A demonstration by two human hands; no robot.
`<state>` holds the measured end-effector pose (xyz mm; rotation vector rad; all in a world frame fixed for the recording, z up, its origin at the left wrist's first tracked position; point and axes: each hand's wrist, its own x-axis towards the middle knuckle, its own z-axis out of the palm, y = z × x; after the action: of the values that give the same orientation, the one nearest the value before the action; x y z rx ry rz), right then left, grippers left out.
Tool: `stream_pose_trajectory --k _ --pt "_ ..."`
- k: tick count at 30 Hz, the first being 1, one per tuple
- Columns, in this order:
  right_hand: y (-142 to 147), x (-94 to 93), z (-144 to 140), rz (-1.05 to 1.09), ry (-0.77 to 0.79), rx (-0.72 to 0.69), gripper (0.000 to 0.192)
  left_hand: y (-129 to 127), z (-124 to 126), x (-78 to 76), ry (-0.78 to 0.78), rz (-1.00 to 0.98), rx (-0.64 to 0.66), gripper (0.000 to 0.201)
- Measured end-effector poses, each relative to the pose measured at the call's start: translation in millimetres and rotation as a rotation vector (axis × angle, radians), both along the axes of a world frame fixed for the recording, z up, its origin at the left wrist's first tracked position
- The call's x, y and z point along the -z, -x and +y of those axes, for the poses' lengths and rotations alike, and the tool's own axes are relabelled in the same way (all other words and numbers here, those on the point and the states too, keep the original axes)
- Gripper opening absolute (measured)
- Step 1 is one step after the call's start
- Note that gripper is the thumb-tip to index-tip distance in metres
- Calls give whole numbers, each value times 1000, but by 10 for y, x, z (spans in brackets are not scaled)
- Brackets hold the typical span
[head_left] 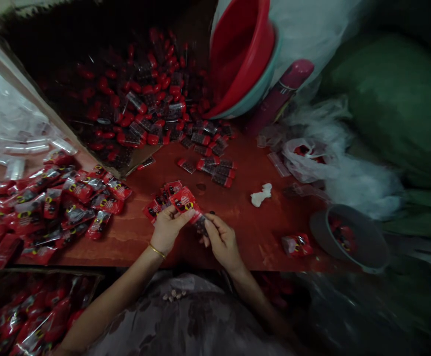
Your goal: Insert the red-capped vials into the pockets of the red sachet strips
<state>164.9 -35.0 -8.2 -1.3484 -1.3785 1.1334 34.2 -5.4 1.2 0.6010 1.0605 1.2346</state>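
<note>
My left hand [167, 228], with a gold bangle at its wrist, pinches a red printed plastic packet [183, 199] between thumb and fingers. At the packet's lower right end my right hand [223, 242] grips a small clear tube with dark contents [201, 225]. Whether the tube sits inside the packet or against it, I cannot tell. Just behind my left hand lie more red packets [159, 201] in a small stack. Several red-capped tubes [219, 170] are grouped on the table beyond my hands.
An open cardboard box [63, 126] spills red-capped tubes onto the red-brown table [134, 247]. Filled packets [70, 198] are heaped at left, with more in a lower box. Toward the right are nested basins [237, 64], a spray can [280, 96], plastic bags [364, 183] and a grey bowl [349, 242].
</note>
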Motion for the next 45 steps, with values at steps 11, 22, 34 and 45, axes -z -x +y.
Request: stream_pose_trajectory --k 11,22,34,45 --pt "139 45 73 -116 -96 -43 26 -48 -10 -3 68 -108 -24 32" --pt "178 30 69 178 76 -93 23 -37 7 -62 57 -111 15 37" --pt "213 -102 124 152 36 -105 25 83 -24 -62 -56 -29 -87 31" --pt "314 -122 168 97 -18 -165 24 213 22 -118 -78 -50 -18 34"
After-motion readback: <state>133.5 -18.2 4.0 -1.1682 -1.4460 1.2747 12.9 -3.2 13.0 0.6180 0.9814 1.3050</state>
